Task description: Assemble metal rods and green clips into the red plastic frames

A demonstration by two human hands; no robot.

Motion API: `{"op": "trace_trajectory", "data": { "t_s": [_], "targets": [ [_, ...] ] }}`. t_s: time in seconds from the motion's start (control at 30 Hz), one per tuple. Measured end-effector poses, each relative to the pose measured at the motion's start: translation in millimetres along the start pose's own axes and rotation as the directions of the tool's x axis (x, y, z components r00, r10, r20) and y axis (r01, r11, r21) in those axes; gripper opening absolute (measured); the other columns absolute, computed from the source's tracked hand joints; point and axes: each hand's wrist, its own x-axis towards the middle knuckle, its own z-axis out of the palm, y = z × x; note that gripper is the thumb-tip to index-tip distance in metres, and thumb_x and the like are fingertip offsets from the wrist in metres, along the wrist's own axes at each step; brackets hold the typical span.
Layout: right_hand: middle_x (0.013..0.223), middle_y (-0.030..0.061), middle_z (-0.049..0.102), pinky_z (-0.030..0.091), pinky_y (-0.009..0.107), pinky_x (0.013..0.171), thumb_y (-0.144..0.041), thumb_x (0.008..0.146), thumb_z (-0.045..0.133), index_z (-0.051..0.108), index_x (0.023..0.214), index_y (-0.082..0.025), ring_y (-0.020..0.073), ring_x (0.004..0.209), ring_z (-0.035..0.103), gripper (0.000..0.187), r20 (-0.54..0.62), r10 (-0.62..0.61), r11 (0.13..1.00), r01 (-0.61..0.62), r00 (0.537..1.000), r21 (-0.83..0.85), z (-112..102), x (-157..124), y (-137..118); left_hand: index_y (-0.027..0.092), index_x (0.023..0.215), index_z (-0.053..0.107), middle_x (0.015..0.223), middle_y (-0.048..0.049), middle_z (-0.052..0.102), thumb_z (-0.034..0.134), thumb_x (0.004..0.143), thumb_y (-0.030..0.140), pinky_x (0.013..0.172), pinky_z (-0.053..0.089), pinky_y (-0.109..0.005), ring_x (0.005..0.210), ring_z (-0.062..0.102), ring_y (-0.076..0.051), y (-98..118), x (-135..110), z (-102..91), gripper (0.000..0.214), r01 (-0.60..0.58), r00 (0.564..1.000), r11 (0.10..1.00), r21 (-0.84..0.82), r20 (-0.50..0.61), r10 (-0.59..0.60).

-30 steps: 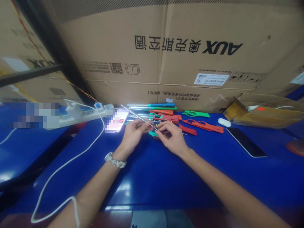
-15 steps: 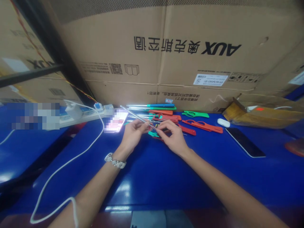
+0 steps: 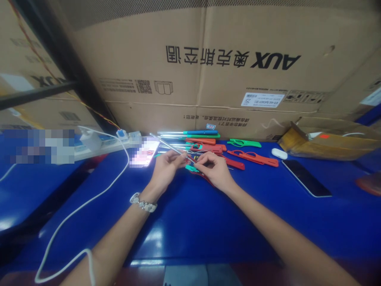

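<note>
My left hand [image 3: 165,169] pinches a thin metal rod [image 3: 165,143] that slants up to the left. My right hand [image 3: 214,170] is closed close beside it on the rod's other end, where a small teal plastic piece [image 3: 191,168] and thin red wires [image 3: 208,180] show under the fingers. Just behind both hands lies a pile of long tools with red, green and blue handles [image 3: 205,143] on the blue table [image 3: 190,222].
A large cardboard box [image 3: 208,67] stands along the table's back. A lit phone [image 3: 144,151], a power strip [image 3: 98,143] and a white cable [image 3: 89,198] are at left. A dark phone [image 3: 306,177], a white earbud case [image 3: 279,153] and an open carton [image 3: 330,141] are at right.
Both hands stay together at the rod with only small finger shifts. The view has drifted slightly.
</note>
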Motion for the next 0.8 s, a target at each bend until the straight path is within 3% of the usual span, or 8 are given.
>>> {"op": "trace_trajectory", "data": {
  "t_s": [0.2, 0.3, 0.4, 0.47, 0.6, 0.8],
  "targets": [
    [0.066, -0.0017, 0.066, 0.051, 0.029, 0.066, -0.037, 0.058, 0.088, 0.058, 0.067, -0.019, 0.0138, 0.062, 0.062, 0.037, 0.057, 0.301, 0.927, -0.307, 0.952, 0.214, -4, 5, -1, 0.012, 0.085, 0.071, 0.081, -0.0070, 0.076, 0.087, 0.063, 0.038, 0.079, 0.059, -0.032, 0.073, 0.071, -0.017, 0, 0, -0.5, 0.038, 0.002, 1.000, 1.000, -0.010, 0.023, -0.001],
    [0.069, -0.0005, 0.070, 0.053, 0.029, 0.066, -0.037, 0.052, 0.091, 0.066, 0.076, -0.017, 0.0146, 0.064, 0.065, 0.040, 0.092, 0.397, 0.885, -0.407, 0.913, 0.224, -9, 7, -5, 0.012, 0.085, 0.071, 0.080, -0.0064, 0.076, 0.087, 0.062, 0.037, 0.078, 0.059, -0.032, 0.074, 0.071, -0.017, 1, 0, -0.7, 0.038, -0.001, 1.000, 1.000, -0.012, 0.023, 0.001],
    [0.071, 0.0039, 0.073, 0.056, 0.032, 0.063, -0.044, 0.057, 0.088, 0.072, 0.080, -0.015, 0.0170, 0.060, 0.067, 0.039, 0.229, 0.449, 0.851, -0.492, 0.864, 0.184, -13, 7, -9, 0.012, 0.086, 0.071, 0.080, -0.0065, 0.076, 0.087, 0.063, 0.037, 0.077, 0.058, -0.032, 0.074, 0.071, -0.018, 2, 0, -0.4, 0.038, -0.013, 0.999, 1.000, -0.003, 0.031, 0.013],
    [0.067, 0.0045, 0.073, 0.057, 0.033, 0.060, -0.048, 0.061, 0.086, 0.073, 0.074, -0.015, 0.0177, 0.056, 0.067, 0.038, 0.270, 0.443, 0.851, -0.496, 0.855, 0.173, -14, 7, -10, 0.012, 0.087, 0.071, 0.081, -0.0067, 0.076, 0.086, 0.064, 0.037, 0.077, 0.057, -0.031, 0.075, 0.071, -0.017, 3, 0, 0.1, 0.037, -0.019, 0.999, 1.000, 0.007, 0.040, 0.019],
    [0.062, 0.0010, 0.069, 0.058, 0.033, 0.054, -0.050, 0.060, 0.086, 0.068, 0.067, -0.016, 0.0168, 0.052, 0.065, 0.039, 0.206, 0.376, 0.891, -0.414, 0.904, 0.188, -11, 5, -9, 0.013, 0.088, 0.071, 0.082, -0.0065, 0.076, 0.083, 0.069, 0.034, 0.078, 0.056, -0.029, 0.076, 0.070, -0.016, 4, -1, 1.4, 0.031, -0.024, 0.998, 1.000, 0.021, 0.051, 0.023],
    [0.058, -0.0014, 0.066, 0.055, 0.029, 0.050, -0.050, 0.067, 0.081, 0.066, 0.066, -0.017, 0.0142, 0.048, 0.062, 0.036, 0.181, 0.295, 0.940, -0.319, 0.938, 0.122, -8, 4, -6, 0.013, 0.092, 0.071, 0.081, -0.0058, 0.075, 0.083, 0.068, 0.028, 0.079, 0.054, -0.029, 0.077, 0.070, -0.016, 2, 1, 0.3, 0.031, 0.008, 0.999, 1.000, 0.011, 0.035, -0.008]
  ]
}}
